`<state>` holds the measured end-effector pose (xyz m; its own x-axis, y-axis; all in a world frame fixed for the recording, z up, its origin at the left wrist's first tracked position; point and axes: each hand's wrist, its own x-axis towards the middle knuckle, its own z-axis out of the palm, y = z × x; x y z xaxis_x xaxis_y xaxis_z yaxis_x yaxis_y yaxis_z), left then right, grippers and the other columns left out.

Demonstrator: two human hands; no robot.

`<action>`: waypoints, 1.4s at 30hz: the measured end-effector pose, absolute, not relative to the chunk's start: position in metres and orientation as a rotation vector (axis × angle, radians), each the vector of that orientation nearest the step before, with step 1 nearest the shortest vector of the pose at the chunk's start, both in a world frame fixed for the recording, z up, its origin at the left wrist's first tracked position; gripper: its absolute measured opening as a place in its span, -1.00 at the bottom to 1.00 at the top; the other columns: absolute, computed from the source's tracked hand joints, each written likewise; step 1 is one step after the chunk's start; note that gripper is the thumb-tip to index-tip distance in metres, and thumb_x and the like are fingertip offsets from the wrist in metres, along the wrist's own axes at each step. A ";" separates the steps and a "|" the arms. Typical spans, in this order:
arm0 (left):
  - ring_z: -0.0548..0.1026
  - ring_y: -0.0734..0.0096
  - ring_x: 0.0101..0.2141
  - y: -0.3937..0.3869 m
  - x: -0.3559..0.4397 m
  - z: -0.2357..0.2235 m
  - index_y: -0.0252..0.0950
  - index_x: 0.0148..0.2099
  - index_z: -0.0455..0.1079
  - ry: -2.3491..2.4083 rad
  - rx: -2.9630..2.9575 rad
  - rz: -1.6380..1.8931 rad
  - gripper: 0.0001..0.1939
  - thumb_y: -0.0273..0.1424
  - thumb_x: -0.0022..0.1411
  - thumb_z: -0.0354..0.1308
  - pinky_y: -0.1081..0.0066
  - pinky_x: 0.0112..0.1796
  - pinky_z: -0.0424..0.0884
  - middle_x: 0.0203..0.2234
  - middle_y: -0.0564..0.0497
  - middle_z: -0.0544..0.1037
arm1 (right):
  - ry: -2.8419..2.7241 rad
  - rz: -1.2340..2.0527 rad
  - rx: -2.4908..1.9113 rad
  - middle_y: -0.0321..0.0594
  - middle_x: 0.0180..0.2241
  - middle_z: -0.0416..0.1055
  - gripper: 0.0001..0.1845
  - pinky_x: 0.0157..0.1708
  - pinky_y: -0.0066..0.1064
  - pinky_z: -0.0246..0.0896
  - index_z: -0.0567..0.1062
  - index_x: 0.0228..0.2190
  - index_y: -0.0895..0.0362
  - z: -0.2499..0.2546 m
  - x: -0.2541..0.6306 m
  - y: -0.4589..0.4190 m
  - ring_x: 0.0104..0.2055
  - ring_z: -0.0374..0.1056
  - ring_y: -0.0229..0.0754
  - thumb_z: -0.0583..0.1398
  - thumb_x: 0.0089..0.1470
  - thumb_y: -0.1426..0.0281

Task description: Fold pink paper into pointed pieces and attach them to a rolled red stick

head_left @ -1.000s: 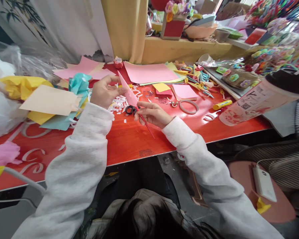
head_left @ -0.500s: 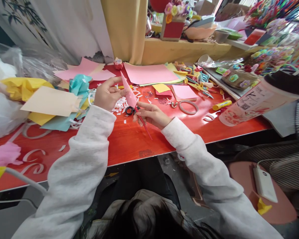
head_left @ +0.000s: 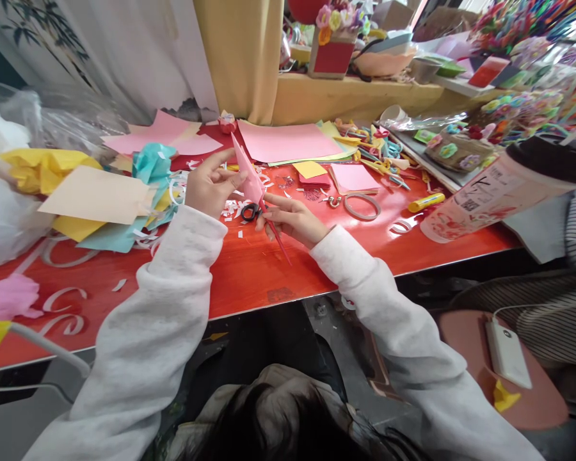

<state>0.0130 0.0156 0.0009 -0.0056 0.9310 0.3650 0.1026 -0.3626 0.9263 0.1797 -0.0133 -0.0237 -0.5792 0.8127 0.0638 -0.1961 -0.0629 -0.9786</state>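
Above the red table, my left hand (head_left: 212, 184) pinches a folded pink paper (head_left: 250, 179) that narrows to a point at its top. My right hand (head_left: 295, 219) closes around a thin red stick (head_left: 283, 244) just below the paper. The stick slants down toward me, and its upper end meets the paper's lower end; my fingers partly hide that joint. A black ring-shaped handle (head_left: 249, 212) shows behind the paper, the rest of it covered. Small white paper scraps (head_left: 231, 209) lie beneath my hands.
On the red table (head_left: 249, 291), pink sheets (head_left: 292, 142), small square papers (head_left: 354, 178), a tape ring (head_left: 362, 207) and a yellow tube (head_left: 426, 203) lie around. A large cup (head_left: 480, 198) stands at right. Crumpled paper and bags fill the left. Beside me, a stool (head_left: 532, 406) bears a white power bank (head_left: 507, 355).
The pink paper has turned slightly between my hands, its tip a little lower. My left hand has shifted slightly right, and more of the black handle shows.
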 end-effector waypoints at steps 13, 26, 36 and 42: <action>0.40 0.45 -0.54 0.013 0.000 0.011 -0.10 -0.22 0.42 1.056 1.281 1.285 -0.56 -0.28 -0.26 0.37 0.38 -0.58 0.24 -0.55 0.11 0.46 | -1.459 1.721 -0.754 -0.34 -0.51 0.44 -0.45 -0.56 -0.50 0.13 0.06 0.08 0.22 -0.024 0.181 -0.013 -0.62 0.28 -0.38 0.01 0.03 0.59; 0.46 0.37 -0.55 0.008 0.010 0.010 -0.22 -0.19 0.43 1.129 1.394 1.455 -0.61 -0.32 -0.17 0.31 0.38 -0.61 0.25 -0.55 0.08 0.51 | -1.408 1.849 -0.558 -0.30 -0.50 0.46 -0.51 -0.59 -0.55 0.16 0.11 0.04 0.27 -0.023 0.185 -0.012 -0.63 0.30 -0.41 -0.01 0.03 0.61; 0.34 0.58 -0.48 0.014 -0.004 0.015 -0.04 -0.22 0.45 1.057 1.148 1.291 -0.56 -0.30 -0.27 0.37 0.46 -0.55 0.24 -0.41 0.16 0.50 | -1.329 1.900 -0.576 -0.28 -0.51 0.44 -0.57 -0.60 -0.57 0.18 0.15 0.01 0.31 -0.019 0.186 -0.013 -0.64 0.27 -0.43 -0.05 0.06 0.66; 0.35 0.56 -0.49 0.019 -0.010 0.014 -0.12 -0.15 0.42 1.108 1.219 1.447 -0.49 -0.35 -0.25 0.38 0.41 -0.50 0.25 -0.46 0.14 0.50 | -1.317 1.943 -0.540 -0.25 -0.50 0.46 -0.63 -0.58 -0.56 0.21 0.18 -0.06 0.32 -0.022 0.185 -0.012 -0.63 0.30 -0.41 -0.05 0.06 0.67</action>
